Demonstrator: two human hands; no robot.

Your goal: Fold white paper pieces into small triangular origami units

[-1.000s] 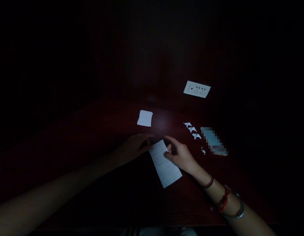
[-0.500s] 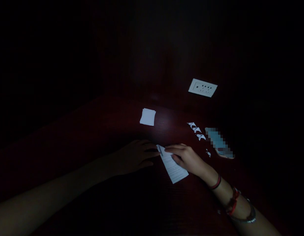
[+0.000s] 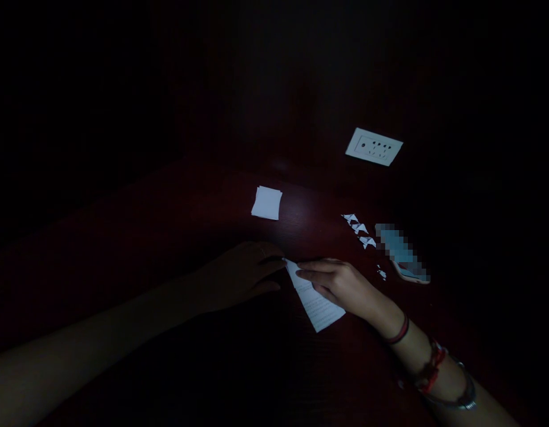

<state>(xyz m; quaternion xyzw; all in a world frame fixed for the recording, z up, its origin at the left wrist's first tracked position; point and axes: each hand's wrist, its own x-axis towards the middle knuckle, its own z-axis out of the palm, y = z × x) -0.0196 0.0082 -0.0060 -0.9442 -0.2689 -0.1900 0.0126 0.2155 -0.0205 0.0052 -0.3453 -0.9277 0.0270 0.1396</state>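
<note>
A folded sheet of printed paper (image 3: 321, 309) lies at an angle on the dark reddish table, its narrow top end pointing away to the left. My right hand (image 3: 343, 284) holds it against the table, fingers close together across its upper part, thumb tucked below. My left hand (image 3: 243, 276) is in deep shadow, with fingers stretched and the thumb apart; a fingertip touches or nearly touches the paper's top corner. Part of the sheet is hidden under my right hand.
Farther back lies a stack of white square papers (image 3: 267, 203). To the right are several small folded paper pieces (image 3: 358, 228), some white scraps (image 3: 381, 273) and a phone with a blurred screen (image 3: 401, 252). A white socket plate (image 3: 374, 146) is on the back wall.
The dark strip at the paper's top end no longer shows; that end looks narrower and white. My right fingers have shifted over it, and my left fingertips have drawn back slightly. The view has shifted slightly.
</note>
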